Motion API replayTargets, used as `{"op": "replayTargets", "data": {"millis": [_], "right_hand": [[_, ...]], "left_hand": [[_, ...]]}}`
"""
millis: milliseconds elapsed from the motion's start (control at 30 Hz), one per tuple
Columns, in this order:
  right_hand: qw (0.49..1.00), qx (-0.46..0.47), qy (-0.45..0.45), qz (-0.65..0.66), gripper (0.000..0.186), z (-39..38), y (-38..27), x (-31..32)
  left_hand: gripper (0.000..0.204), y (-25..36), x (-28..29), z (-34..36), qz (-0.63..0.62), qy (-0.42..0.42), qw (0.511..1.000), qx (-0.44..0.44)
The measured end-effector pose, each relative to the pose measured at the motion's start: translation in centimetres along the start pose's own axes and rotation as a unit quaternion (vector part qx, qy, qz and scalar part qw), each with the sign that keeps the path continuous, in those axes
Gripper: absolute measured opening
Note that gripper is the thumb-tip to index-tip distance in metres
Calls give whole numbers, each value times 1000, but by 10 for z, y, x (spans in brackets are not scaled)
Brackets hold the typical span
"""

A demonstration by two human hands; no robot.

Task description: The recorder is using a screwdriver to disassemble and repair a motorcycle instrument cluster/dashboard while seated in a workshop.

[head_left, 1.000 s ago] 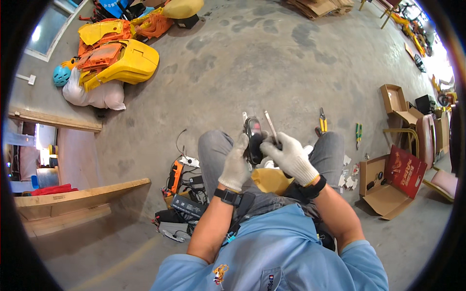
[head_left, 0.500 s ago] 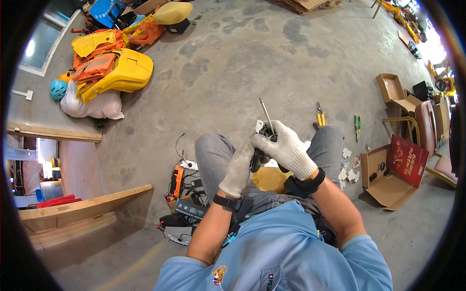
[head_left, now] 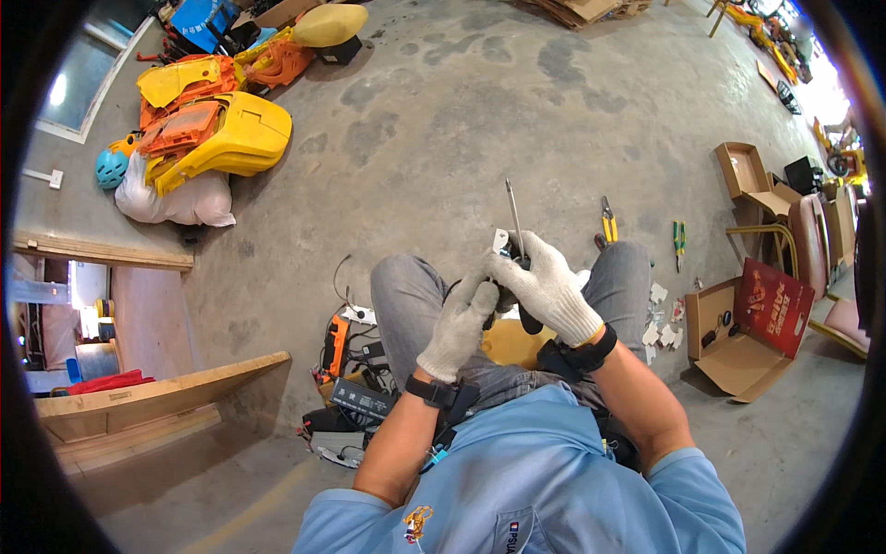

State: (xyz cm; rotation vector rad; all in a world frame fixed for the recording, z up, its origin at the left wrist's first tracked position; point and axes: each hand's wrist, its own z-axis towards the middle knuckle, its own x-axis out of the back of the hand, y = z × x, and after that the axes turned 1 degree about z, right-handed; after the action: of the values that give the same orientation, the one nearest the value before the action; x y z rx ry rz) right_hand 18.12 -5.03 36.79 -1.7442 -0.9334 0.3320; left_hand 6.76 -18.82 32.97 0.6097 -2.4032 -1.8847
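Note:
Both hands wear off-white knitted gloves and meet above my lap. My right hand [head_left: 551, 290] is closed round a screwdriver [head_left: 514, 214]; its metal shaft points up and away, and a dark handle shows below the palm. My left hand [head_left: 460, 325] grips a small black part [head_left: 503, 297], mostly covered by the gloves. A small white plate with a hole [head_left: 501, 241] sticks out at the far side of the fingers. Whether the right fingers also press on the black part I cannot tell.
Yellow-handled snips [head_left: 608, 222] and green-handled pliers [head_left: 679, 242] lie beyond my right knee. White scraps [head_left: 661, 334] and an open cardboard box [head_left: 738, 365] are at the right. Left of my leg lie an orange tool [head_left: 335, 347], cables and a dark grey box [head_left: 363, 398].
The screwdriver has turned more upright and shifted slightly right. My left hand has rolled, its thumb now showing on top, and the white plate has moved a little right.

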Motion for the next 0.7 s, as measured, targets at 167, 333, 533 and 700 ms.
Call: {"op": "replayTargets", "data": {"millis": [167,333,533,700], "right_hand": [[1000,6,4,-19,55,1,2,0],[999,16,3,-39,55,1,-2,-1],[998,55,-14,36,54,4,7,0],[999,47,8,-23,59,1,-1,-1]], "left_hand": [[73,-8,3,2,16,13,1000,-17],[56,10,-8,0,-133,45,990,15],[48,4,-2,3,-176,26,984,26],[54,-6,-5,0,-173,44,984,23]]}}
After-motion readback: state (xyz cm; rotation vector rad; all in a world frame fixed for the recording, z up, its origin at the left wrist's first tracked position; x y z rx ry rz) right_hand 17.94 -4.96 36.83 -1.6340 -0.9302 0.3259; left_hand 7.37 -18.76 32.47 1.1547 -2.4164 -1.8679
